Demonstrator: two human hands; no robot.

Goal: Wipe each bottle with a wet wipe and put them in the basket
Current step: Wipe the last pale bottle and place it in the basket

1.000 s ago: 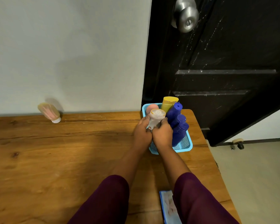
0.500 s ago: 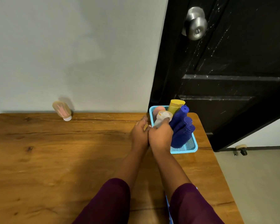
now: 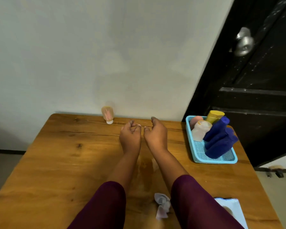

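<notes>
**Empty hands, one last bottle (image 3: 107, 114) standing by the wall**

The person is holding both hands over the far part of the table (image 3: 59, 162), close to each other but not touching. The left hand (image 3: 130, 138) and the right hand (image 3: 156, 134) are gripping nothing; the fingers are curling loosely inward.

The last bottle is standing at the far edge of the table, against the wall (image 3: 89, 55). It is beyond the left hand and a little to its left, near but apart from the fingers. Its long axis is running almost upright, with the white cap pointing down on the table and the wider end pointing up. It is a little blurred.

The blue basket (image 3: 191, 141) is lying to the right of the right hand, well apart from it. Inside, three blue bottles (image 3: 219, 139), a yellow bottle (image 3: 215, 116), a pale bottle (image 3: 201, 131) and a pink bottle (image 3: 195, 120) are leaning toward its far end.

A crumpled wet wipe (image 3: 162, 205) is lying on the near part of the table between the dark red sleeves (image 3: 102, 207), and a wipes pack (image 3: 233, 210) is showing at the near right edge.
</notes>
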